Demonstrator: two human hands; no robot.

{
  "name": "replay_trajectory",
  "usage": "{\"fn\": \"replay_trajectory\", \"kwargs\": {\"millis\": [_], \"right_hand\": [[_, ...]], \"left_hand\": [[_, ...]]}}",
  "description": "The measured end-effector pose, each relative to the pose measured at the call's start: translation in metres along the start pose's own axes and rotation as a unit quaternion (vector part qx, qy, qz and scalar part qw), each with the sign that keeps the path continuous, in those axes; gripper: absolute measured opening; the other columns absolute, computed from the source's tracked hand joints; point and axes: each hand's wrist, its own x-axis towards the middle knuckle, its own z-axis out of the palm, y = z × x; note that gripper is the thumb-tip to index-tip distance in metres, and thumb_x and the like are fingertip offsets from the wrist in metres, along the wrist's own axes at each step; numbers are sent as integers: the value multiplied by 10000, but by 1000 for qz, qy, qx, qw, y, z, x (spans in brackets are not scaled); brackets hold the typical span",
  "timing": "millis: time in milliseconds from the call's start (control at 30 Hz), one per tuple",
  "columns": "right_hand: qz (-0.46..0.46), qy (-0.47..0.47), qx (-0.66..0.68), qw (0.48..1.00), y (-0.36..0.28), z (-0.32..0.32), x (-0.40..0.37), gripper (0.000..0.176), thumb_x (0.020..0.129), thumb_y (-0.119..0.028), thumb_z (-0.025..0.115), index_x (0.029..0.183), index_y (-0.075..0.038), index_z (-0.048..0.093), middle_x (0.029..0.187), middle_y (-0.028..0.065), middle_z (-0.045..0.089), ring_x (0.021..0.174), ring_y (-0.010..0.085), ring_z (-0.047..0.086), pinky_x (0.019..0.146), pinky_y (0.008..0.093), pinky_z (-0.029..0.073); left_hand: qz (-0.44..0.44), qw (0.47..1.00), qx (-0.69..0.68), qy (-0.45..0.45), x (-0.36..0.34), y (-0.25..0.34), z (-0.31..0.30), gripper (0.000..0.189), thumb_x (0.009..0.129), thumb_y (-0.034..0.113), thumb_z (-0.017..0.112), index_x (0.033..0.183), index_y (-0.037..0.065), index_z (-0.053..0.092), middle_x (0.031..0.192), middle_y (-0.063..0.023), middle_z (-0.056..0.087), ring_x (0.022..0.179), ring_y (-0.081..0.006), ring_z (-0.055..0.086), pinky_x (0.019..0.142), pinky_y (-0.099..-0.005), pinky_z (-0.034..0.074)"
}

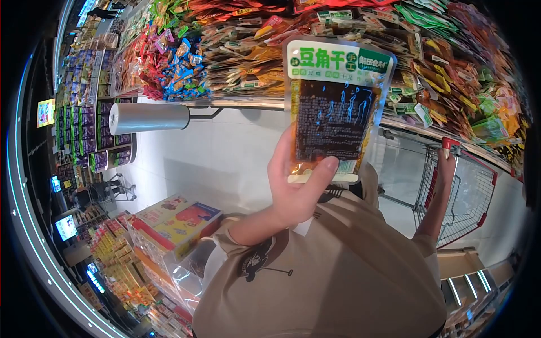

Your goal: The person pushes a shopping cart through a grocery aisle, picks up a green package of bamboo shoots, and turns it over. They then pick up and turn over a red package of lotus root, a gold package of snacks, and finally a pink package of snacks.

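Note:
My left hand (300, 188) grips the lower left part of a flat, clear-edged snack packet (332, 118), with the thumb across its front and the fingers mostly behind it. The packet has a white and green top with large green characters and a dark panel with small print. It is upright, just in front of the snack bin (242, 103). At the right, my right hand (447, 158) is closed on the red handle (451, 143) of a wire shopping cart (484, 200).
Heaped packaged snacks (242, 50) fill the bin across the top. A silver cylinder (149, 118) juts out at its left front edge. Boxes (186, 225) are stacked at lower left, by shelves of goods (121, 253). Another cart (115, 188) stands farther left.

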Motion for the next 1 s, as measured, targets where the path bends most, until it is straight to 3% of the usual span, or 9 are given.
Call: {"fn": "replay_trajectory", "kwargs": {"millis": [133, 233, 1000], "right_hand": [[11, -3, 11, 1000, -3, 1, -1, 299, 799, -288, 593, 814, 10, 606, 562, 5, 483, 483, 85, 441, 442, 280, 344], [13, -5, 18, 1000, -15, 0, -8, 298, 799, -286, 593, 815, 11, 607, 563, 3, 484, 482, 85, 439, 441, 278, 343], [14, -10, 29, 999, -5, -1, -2, 285, 796, -282, 608, 801, 3, 592, 569, -12, 466, 504, 75, 415, 453, 267, 313]], "left_hand": [[17, 1000, -9, 1, 1, -1, 0, 526, 825, -45, 557, 1301, -85, 337, 1112, -105, 565, 985, -129, 544, 872, -268, 425], [-1, 1000, -8, 4, 0, -1, 0, 503, 812, -25, 586, 1266, -20, 367, 1130, -105, 538, 1008, -173, 538, 869, -306, 426], [1, 1000, -17, 5, 2, -3, 1, 531, 806, -20, 593, 1282, -13, 357, 1135, -96, 536, 1010, -163, 534, 871, -305, 429]]}}
